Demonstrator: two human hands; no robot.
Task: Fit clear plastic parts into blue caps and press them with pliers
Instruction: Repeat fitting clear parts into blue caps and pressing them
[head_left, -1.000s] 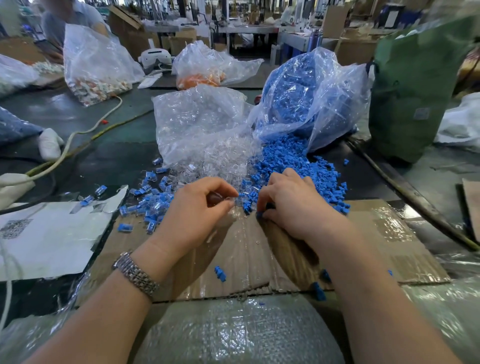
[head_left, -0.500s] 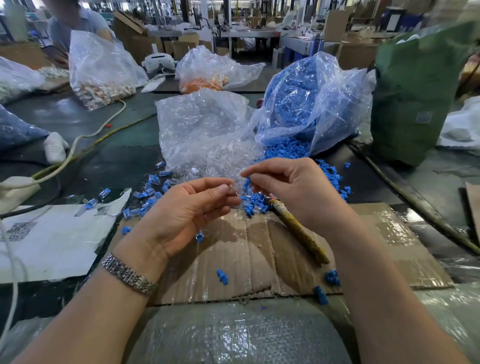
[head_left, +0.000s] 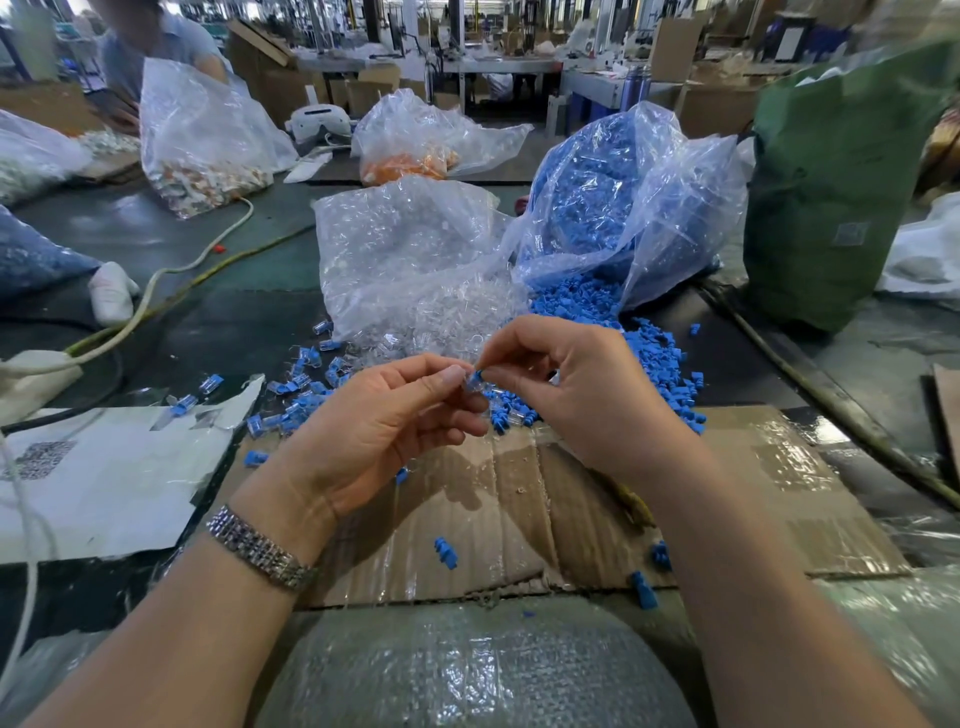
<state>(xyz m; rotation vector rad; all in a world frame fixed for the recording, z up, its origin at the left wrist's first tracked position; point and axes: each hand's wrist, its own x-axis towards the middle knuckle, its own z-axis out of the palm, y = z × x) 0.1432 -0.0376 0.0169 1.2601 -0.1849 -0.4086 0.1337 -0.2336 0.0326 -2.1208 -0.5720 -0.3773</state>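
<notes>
Small blue cap (head_left: 475, 378) w/ a clear plastic part at it, pinched between both hands above the far edge of the cardboard sheet (head_left: 810, 467) — how far seated, couldn't tell. Left hand (head_left: 379, 431) pinched on it from the left w/ thumb and forefinger, other fingers curled under. Right hand (head_left: 576, 384) pinched on it from the right, fingertips meeting the left's; a worn yellowish handle (head_left: 631, 501) poked out below the right wrist, most of it hidden. Metal watch band (head_left: 260, 545) on left wrist.

Open room for moving: bare corrugated cardboard under the hands, taped, glossy, creased, w/ torn near edge; only a few stray caps (head_left: 444, 552) on it. Bubble wrap (head_left: 467, 670) nearest the body.

Just beyond the hands, hemmed in: loose pile of blue caps (head_left: 654, 364) spilled from a crinkled clear bag (head_left: 623, 208), and beside it to the left a clear bag of transparent parts (head_left: 415, 260). Assembled blue-and-clear pieces (head_left: 306, 374) scattered left of the hands, near a torn white sheet (head_left: 104, 478).

Further out — white cable (head_left: 156, 291) across the dark tabletop at left, green sack (head_left: 831, 182) upright at right, bag of orange parts (head_left: 415, 150) behind, another person (head_left: 156, 52) far left w/ a bag.
</notes>
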